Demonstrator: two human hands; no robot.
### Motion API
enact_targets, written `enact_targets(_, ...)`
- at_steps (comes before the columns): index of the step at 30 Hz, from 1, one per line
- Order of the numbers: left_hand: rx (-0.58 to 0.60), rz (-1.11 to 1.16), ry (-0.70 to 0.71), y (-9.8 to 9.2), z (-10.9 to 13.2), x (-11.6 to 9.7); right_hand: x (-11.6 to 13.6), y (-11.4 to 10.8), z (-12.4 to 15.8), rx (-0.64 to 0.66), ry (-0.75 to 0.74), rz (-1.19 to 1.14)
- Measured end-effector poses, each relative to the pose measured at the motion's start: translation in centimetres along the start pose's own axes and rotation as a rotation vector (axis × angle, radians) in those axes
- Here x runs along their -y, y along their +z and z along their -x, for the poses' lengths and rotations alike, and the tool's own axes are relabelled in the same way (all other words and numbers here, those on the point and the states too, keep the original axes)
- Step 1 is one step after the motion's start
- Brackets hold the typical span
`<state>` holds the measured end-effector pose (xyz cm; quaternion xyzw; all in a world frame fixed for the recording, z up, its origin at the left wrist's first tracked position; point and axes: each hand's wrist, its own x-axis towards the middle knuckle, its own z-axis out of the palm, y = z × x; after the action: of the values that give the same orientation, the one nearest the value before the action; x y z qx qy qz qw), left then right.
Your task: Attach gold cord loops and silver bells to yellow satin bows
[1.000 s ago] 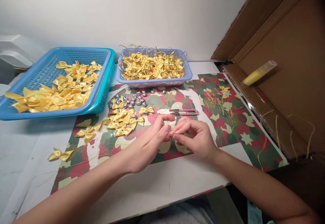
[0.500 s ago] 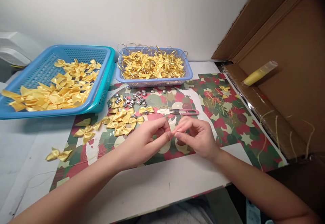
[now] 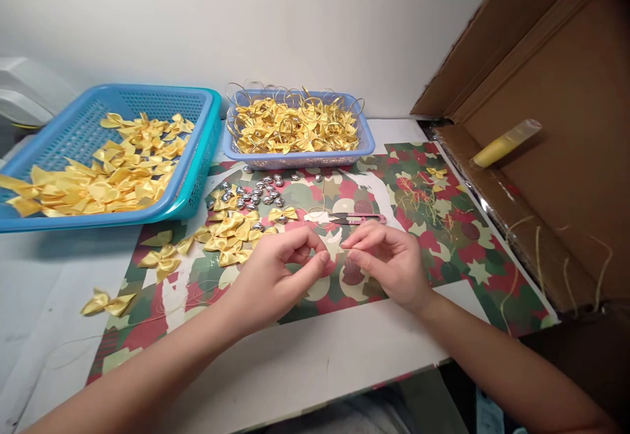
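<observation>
My left hand (image 3: 278, 270) is pinched, thumb against bent forefinger, above the patterned mat. Facing it, my right hand (image 3: 396, 264) pinches too, its fingertips a short gap away. A fine thread (image 3: 338, 249) spans that gap, barely visible, with its ends hidden in the fingers. Just beyond my right hand lies a pink-handled thread snipper (image 3: 361, 218). Yellow ribbon bows (image 3: 231, 230) are heaped beyond my left hand, and one bow (image 3: 282, 214) with a silver bell on it lies apart. Several small silver bells (image 3: 256, 192) are scattered behind them.
A blue basket (image 3: 189, 178) of yellow bows stands at left, nested in a teal one. Behind the mat, a smaller basket (image 3: 300, 157) holds bows with gold cord loops. Thread scraps (image 3: 426, 197) lie at right, beside a cardboard wall (image 3: 556, 92) with a yellow-filled tube (image 3: 506, 144).
My fingertips were together and have moved apart, the left slightly leftward and the right slightly rightward. Thread now shows between them. The view has shifted a little.
</observation>
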<state>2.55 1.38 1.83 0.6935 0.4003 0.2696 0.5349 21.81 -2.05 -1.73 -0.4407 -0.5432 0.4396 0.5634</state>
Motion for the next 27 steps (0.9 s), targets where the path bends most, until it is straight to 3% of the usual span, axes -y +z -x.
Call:
enact_targets(4,-0.141,0.078,-0.114,1.1,0.6,0.3,0.0,0.2,0.2,-0.036,0.031,-0.018)
enact_targets(11,-0.179,0.196,-0.158,2.0,0.8,0.5,0.2,0.6,0.7,-0.048,0.062,-0.032)
enact_targets(16,-0.122,0.298,-0.051,1.7,0.2,1.4,0.4,0.5,0.5,-0.023,0.091,-0.031)
enact_targets(23,0.164,0.482,-0.119,1.7,0.0,1.9,0.6,0.0,0.0,0.034,0.121,0.015)
enact_targets(27,0.164,0.458,-0.172,1.5,-0.2,2.0,0.2,-0.1,-0.3,0.032,0.273,-0.115)
